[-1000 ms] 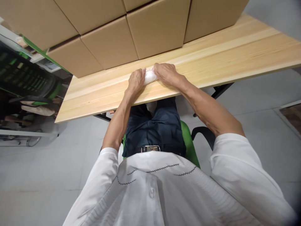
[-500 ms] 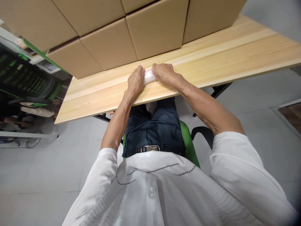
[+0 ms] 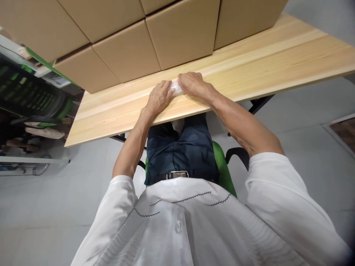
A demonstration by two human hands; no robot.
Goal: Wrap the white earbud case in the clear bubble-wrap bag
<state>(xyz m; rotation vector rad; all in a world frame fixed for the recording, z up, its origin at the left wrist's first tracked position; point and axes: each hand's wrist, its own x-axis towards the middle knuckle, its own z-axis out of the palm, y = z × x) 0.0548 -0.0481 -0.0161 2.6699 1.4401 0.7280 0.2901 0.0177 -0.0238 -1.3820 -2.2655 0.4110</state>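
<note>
A small white item (image 3: 176, 88), perhaps a rolled cloth or plastic, lies low over the wooden table (image 3: 111, 114) between my two hands. My left hand (image 3: 161, 96) curls over its left end, with the thumb and fingers on it. On the right end, my right hand (image 3: 192, 84) is closed round the same item, knuckles up. Both palms hide the ends, so its full shape cannot be made out.
Stacked cardboard boxes (image 3: 183, 35) stand along the table's far side. A green chair (image 3: 222, 166) is under me. At the left are a dark green-edged chair or crate (image 3: 30, 88) and a white metal bar (image 3: 33, 159).
My left hand has shifted slightly left and flattened, its fingers now reaching over the white item. Less of the item shows. My right hand has barely moved.
</note>
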